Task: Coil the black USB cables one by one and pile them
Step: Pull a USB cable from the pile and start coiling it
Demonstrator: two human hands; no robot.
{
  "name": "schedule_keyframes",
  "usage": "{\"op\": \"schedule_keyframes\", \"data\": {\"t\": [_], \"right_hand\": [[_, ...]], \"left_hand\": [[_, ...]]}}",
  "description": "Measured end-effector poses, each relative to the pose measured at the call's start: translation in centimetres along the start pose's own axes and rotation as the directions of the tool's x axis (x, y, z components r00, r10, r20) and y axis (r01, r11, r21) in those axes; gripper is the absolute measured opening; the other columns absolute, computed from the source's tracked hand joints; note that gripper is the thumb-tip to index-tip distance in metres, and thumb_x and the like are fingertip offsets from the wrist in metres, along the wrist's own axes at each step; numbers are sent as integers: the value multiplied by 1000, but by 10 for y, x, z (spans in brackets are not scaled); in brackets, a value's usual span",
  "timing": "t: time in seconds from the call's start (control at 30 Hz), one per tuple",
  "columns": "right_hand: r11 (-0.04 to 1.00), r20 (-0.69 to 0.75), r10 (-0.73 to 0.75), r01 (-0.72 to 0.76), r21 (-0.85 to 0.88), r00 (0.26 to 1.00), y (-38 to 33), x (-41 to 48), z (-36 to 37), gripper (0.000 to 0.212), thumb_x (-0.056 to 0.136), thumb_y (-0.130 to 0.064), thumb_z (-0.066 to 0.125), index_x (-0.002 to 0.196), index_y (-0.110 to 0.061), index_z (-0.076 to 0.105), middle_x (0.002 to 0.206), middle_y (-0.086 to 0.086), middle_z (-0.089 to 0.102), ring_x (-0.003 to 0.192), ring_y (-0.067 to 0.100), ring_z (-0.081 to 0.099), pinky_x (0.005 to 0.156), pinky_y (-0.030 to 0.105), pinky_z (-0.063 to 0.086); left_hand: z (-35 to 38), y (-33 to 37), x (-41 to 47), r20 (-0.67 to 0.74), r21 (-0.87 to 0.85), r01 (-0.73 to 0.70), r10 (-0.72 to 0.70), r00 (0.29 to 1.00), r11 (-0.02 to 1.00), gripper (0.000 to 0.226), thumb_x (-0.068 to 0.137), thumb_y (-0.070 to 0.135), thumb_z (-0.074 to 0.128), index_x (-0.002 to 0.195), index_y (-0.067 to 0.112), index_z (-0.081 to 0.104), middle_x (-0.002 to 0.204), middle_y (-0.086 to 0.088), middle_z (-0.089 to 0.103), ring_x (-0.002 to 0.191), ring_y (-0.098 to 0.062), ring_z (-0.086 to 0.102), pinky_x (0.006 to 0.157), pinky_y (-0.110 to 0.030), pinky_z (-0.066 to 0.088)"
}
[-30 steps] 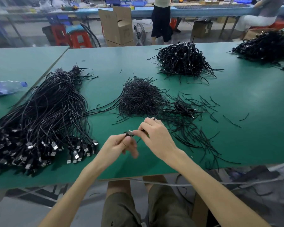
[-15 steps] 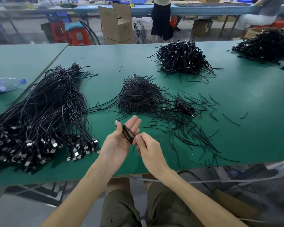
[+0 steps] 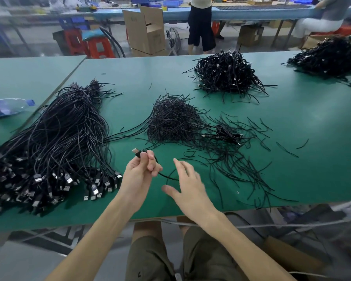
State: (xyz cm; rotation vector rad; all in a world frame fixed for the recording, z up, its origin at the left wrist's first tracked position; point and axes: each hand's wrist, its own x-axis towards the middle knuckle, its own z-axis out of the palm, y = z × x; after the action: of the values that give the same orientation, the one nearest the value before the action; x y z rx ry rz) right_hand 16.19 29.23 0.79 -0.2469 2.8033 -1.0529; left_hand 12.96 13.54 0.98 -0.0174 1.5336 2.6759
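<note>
My left hand (image 3: 139,171) is closed around one black USB cable (image 3: 137,153), whose silver plug sticks up past the thumb. The cable loops down to the right between my hands. My right hand (image 3: 187,184) hovers beside it with its fingers spread and blurred; the loop passes just in front of them, touching or not I cannot tell. A big bundle of uncoiled USB cables (image 3: 55,142) lies at the left, plugs toward me. A pile of coiled cables (image 3: 225,73) sits at the back centre. A mound of thin black ties (image 3: 172,120) lies straight ahead.
Loose ties (image 3: 241,159) are scattered right of the mound on the green table (image 3: 302,149). Another cable heap (image 3: 328,56) sits at the far right. A plastic bottle (image 3: 8,107) lies at the left. Beyond the table stand cardboard boxes (image 3: 146,31), red stools and two people.
My left hand has closed around the cable and lifted its plug end. My right hand has let go, opened and moved right and down.
</note>
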Motion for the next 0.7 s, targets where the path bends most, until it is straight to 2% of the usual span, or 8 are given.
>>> {"op": "schedule_keyframes", "data": {"t": [0.03, 0.1, 0.2, 0.27, 0.33, 0.47, 0.6, 0.7], "right_hand": [[997, -65, -47, 43, -59, 997, -3, 0, -4, 83, 97, -43, 63, 161, -25, 13, 162, -5, 21, 149, 17, 17, 120, 41, 24], [991, -125, -133, 134, -4, 983, -9, 2, -12, 80, 95, -29, 69, 159, -23, 22, 153, -5, 39, 143, 11, 27, 118, 32, 25], [919, -40, -187, 190, 346, 981, -15, 3, -19, 63, 92, 1, 62, 149, -17, 43, 98, -7, 62, 83, -3, 54, 89, 15, 47], [871, -36, -191, 186, 455, 981, -11, 4, -21, 50, 95, 0, 61, 141, -16, 53, 79, -3, 56, 67, 2, 50, 82, 24, 57], [880, -48, -182, 184, 439, 982, -7, 5, -20, 46, 95, -5, 63, 138, -21, 56, 97, 4, 58, 85, 8, 59, 88, 31, 56], [935, -56, -171, 180, 306, 984, 3, 5, -9, 49, 95, -10, 65, 140, -26, 53, 105, 1, 48, 100, 13, 53, 91, 17, 43], [976, -92, -202, 208, 66, 975, 11, 8, -3, 55, 98, -18, 64, 149, -16, 44, 110, 1, 47, 109, 14, 43, 98, 28, 40], [971, -55, -234, 231, -57, 971, 11, 7, 1, 60, 100, -19, 63, 153, -13, 38, 120, 2, 52, 116, 15, 42, 100, 27, 40]], "left_hand": [[2, -2, -3, 44, 55, -8, 6, 999, 998, 27, 101, 32, 43, 89, 10, 54, 62, 4, 41, 56, -14, 44, 77, -29, 50], [8, -6, -8, 151, 96, 12, -27, 988, 995, 27, 99, 32, 51, 87, 7, 54, 61, 2, 44, 56, -16, 50, 72, -31, 51], [14, -5, -13, 336, 71, 79, -98, 937, 994, 26, 96, 30, 55, 83, 8, 60, 64, -2, 55, 61, -18, 58, 67, -27, 51], [12, -2, -15, 399, 90, 110, -137, 907, 990, 26, 100, 23, 48, 84, 7, 61, 76, -12, 66, 74, -22, 64, 70, -28, 51], [5, 1, -15, 391, 118, 130, -166, 905, 984, 25, 102, 12, 44, 93, 0, 63, 90, -23, 68, 88, -30, 69, 80, -34, 55], [-7, 3, -15, 310, 364, 68, -190, 932, 929, 25, 97, 10, 55, 107, -9, 68, 101, -22, 72, 97, -29, 70, 90, -35, 57], [-11, 0, -17, 149, 534, 38, -138, 979, 845, 14, 93, 11, 66, 99, 5, 76, 90, -10, 77, 86, -21, 71, 75, -30, 61], [-12, -3, -18, 153, 596, -23, -86, 984, 803, 12, 94, 3, 64, 95, 3, 76, 80, -7, 75, 76, -15, 67, 69, -24, 54]]}}
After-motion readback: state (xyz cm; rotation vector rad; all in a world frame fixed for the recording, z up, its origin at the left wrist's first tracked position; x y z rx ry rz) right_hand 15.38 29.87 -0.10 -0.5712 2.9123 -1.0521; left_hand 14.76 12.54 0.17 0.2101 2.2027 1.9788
